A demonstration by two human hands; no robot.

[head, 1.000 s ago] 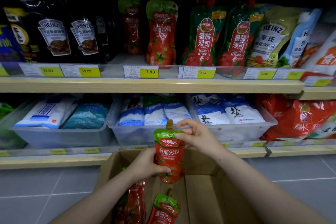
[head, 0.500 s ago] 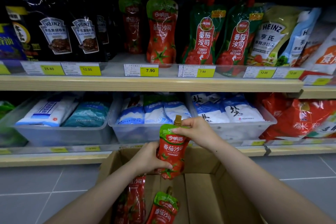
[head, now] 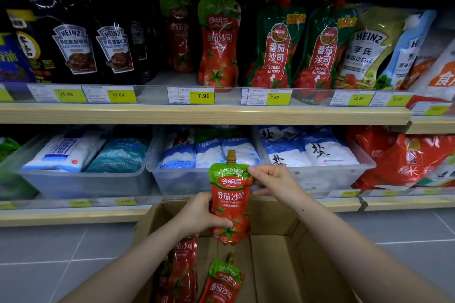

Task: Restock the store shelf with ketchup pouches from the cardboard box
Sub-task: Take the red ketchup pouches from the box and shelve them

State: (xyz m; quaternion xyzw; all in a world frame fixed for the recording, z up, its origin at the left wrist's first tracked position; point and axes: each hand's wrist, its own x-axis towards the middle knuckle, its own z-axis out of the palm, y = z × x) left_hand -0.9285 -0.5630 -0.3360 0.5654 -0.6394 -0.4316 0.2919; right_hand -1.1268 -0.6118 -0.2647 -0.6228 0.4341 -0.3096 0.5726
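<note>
Upper shelf (head: 197,114), wooden front edge, in front of me. Standing on it, left to right: black Heinz pepper sauce pouches (head: 73,49), two red ketchup pouches with green tops (head: 219,44), one behind and left of the other, two green-and-red tomato ketchup pouches (head: 278,49), then a Heinz salad dressing pouch (head: 369,49) leaning left. Yellow price tags (head: 203,96) along the clear front rail.

Lower shelf (head: 69,216) carries three clear plastic bins (head: 86,184) of blue-and-white bags; red bags (head: 406,160) far right.

Grey tiled floor (head: 49,248) carries the cardboard box (head: 275,265), nearest me.
</note>
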